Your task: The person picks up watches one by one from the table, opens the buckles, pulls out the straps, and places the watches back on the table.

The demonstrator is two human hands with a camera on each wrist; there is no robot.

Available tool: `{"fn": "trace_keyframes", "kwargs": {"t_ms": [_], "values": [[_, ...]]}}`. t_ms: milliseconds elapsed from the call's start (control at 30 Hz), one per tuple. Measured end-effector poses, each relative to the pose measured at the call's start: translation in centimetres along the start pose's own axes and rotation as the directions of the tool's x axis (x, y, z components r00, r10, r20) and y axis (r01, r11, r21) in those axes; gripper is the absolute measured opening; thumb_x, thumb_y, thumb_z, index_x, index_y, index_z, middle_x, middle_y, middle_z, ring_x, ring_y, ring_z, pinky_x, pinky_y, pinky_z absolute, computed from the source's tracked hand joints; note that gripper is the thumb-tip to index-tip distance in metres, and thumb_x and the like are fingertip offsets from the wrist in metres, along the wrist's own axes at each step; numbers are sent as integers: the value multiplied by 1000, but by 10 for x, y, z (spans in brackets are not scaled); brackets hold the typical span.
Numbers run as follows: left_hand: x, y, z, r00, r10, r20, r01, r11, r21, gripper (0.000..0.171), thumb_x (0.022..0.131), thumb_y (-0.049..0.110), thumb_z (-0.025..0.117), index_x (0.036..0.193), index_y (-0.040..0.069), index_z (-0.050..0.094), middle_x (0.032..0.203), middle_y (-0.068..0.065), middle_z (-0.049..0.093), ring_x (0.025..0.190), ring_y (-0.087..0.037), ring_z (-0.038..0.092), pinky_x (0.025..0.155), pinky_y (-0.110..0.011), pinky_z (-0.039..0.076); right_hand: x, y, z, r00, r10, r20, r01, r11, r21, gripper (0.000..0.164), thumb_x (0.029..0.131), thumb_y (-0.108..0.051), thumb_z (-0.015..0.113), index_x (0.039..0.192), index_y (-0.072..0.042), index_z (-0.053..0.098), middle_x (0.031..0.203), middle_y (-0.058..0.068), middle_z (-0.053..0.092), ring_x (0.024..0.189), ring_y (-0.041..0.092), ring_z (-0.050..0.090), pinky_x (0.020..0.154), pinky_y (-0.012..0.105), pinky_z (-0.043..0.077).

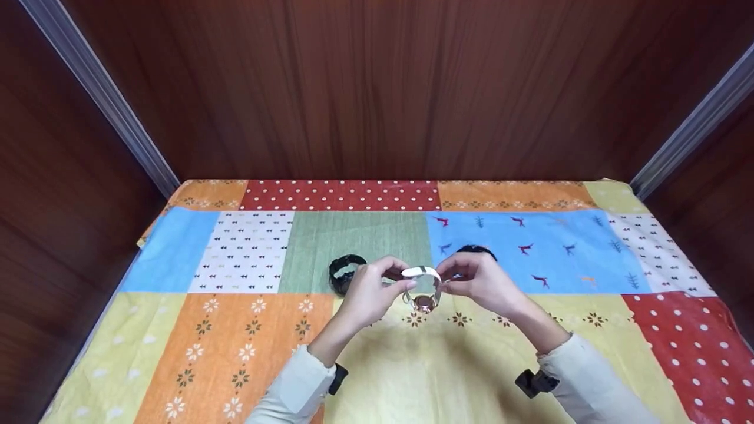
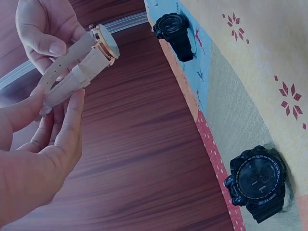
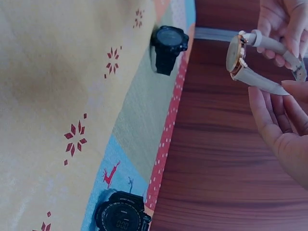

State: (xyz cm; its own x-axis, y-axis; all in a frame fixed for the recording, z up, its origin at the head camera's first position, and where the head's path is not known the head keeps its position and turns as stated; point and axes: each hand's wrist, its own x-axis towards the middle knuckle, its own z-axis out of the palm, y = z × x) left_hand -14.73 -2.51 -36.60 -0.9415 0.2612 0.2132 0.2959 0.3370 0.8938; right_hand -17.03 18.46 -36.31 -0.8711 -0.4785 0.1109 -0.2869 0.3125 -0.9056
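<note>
Between both hands a wristwatch with a pale strap and a rose-gold case (image 1: pixel 424 304) is held up over the cloth, its case hanging lowest in the head view. My left hand (image 1: pixel 372 288) pinches the buckle end of the strap (image 2: pixel 62 96) between thumb and fingers. The strap's pointed free end (image 3: pixel 262 83) is pinched by my right hand (image 1: pixel 482 284). The strap forms an unfastened loop. Beside the left hand, a black sport watch (image 1: pixel 340 284) lies on the green patch. Another black watch (image 1: pixel 478 252), partly hidden behind the right hand, lies on the blue patch.
A patchwork-print cloth (image 1: pixel 235 353) covers the table. Dark wood panels (image 1: pixel 353 88) rise behind it and at both sides, with metal strips (image 1: pixel 112 100) at the corners. Each sleeve (image 1: pixel 300 383) has a black camera mount (image 1: pixel 535 383) at the wrist.
</note>
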Motion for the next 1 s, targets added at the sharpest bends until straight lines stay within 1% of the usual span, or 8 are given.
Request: {"fn": "trace_keyframes", "kwargs": {"t_ms": [100,200,300,433,667,767,867,1000], "values": [[1,-2,-2,1000,8,-13,-8,1000,2,13,81,9,68,91,2,64,85,-5,65,80,-17,61,70,-25,50,0,1,-2,1000,15,11,-16,999,49,18,78,4,67,95,10,62,89,23,63,81,22,63,73,28,52],[2,-4,-4,1000,1,-18,-1,1000,-3,12,81,8,68,91,2,64,83,-4,65,80,-16,62,70,-26,50,1,3,-5,1000,25,18,-27,995,95,19,78,5,66,95,11,61,89,23,64,80,21,64,75,30,52],[3,-8,-5,1000,-25,-13,25,999,-38,12,82,7,67,91,2,63,82,-5,65,78,-16,62,68,-25,50,2,6,-7,999,34,16,-36,993,116,21,77,5,67,96,12,60,87,22,64,80,21,64,76,32,52],[5,-14,-5,998,-59,-1,58,993,-101,12,82,5,65,92,-1,62,83,-7,64,76,-17,62,66,-24,51,4,11,-7,997,70,14,-71,988,139,23,76,5,68,96,12,60,87,21,64,80,22,64,77,33,52],[11,-32,-2,994,-110,21,112,976,-187,14,82,0,64,93,-7,60,82,-12,63,74,-21,62,66,-25,53,8,26,-4,992,126,14,-127,976,177,24,73,9,68,96,12,60,88,24,63,80,23,63,77,35,52],[13,-40,0,990,-138,37,143,966,-215,13,83,-2,62,93,-9,58,83,-12,61,73,-21,61,68,-26,53,10,32,-2,988,151,9,-150,970,190,23,73,10,67,95,12,60,88,24,63,80,24,63,76,35,52],[14,-47,3,985,-167,50,174,957,-231,13,83,-4,61,94,-10,57,83,-13,60,73,-20,61,69,-28,53,12,40,0,985,175,11,-173,960,220,22,73,12,65,95,12,60,87,24,64,79,25,64,75,36,52],[16,-56,8,978,-202,61,211,948,-240,12,83,-6,60,93,-11,56,83,-13,60,73,-22,61,69,-28,53,13,51,3,979,203,21,-200,936,290,19,74,18,59,93,13,59,83,23,63,75,24,63,74,38,52]]}}
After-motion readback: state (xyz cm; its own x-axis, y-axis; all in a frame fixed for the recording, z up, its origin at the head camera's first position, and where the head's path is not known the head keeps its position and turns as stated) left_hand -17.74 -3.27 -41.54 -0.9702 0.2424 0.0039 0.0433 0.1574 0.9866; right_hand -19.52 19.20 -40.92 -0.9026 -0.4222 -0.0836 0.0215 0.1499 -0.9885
